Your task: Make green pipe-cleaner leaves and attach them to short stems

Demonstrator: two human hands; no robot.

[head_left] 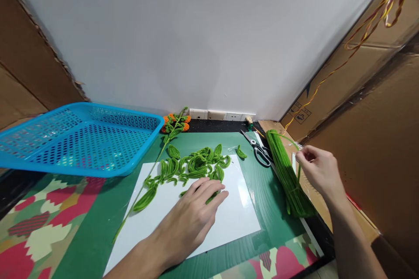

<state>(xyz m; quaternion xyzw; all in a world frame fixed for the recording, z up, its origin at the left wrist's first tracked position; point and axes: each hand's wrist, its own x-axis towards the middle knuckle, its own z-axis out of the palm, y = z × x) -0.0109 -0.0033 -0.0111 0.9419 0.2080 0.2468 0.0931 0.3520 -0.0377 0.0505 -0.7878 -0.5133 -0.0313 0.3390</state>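
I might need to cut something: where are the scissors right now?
The scissors lie at the back right of the green mat, between the pile of green leaf shapes and the bundle of green stems.

One blue perforated plastic basket (78,137), one pair of grey-handled steel scissors (258,148), one white paper sheet (235,213), one bundle of green pipe cleaners (288,174), two hands

The left hand (193,213) lies palm down, with the fingers (209,189) extended forward and slightly spread. The bare left forearm enters from the lower edge of the view and runs up and to the right to the wrist. The right hand (319,172) is raised at the right side, back of the hand facing the camera, with thumb and fingertips (299,157) drawn together in a pinch. The bare right forearm runs down to the lower right corner.
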